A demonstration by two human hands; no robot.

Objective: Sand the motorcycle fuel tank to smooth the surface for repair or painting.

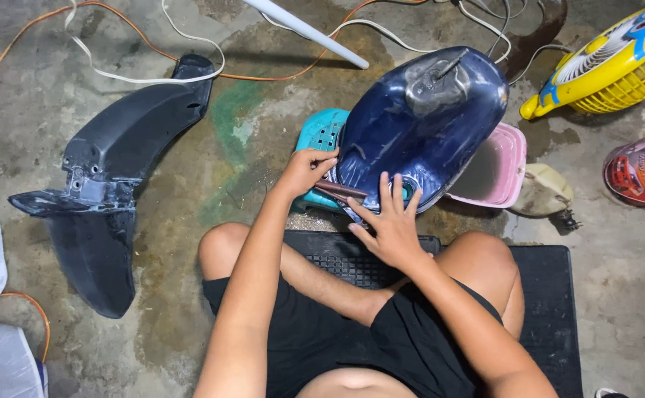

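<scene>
Low down, left hand (305,171) grips brown strip (341,191); right hand (390,225) spreads open at tank (425,118) edge.

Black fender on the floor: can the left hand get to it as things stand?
Probably yes. The left hand holds a brownish strip against the blue tank; only bare concrete lies between it and the black fender, though it looks like a stretch.

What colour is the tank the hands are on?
Dark blue tank, with dull whitish patches; head view.

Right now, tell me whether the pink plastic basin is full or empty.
Empty: the pink plastic basin shows only its bare, greyish inside, though the dark blue fuel tank hides part.
</scene>
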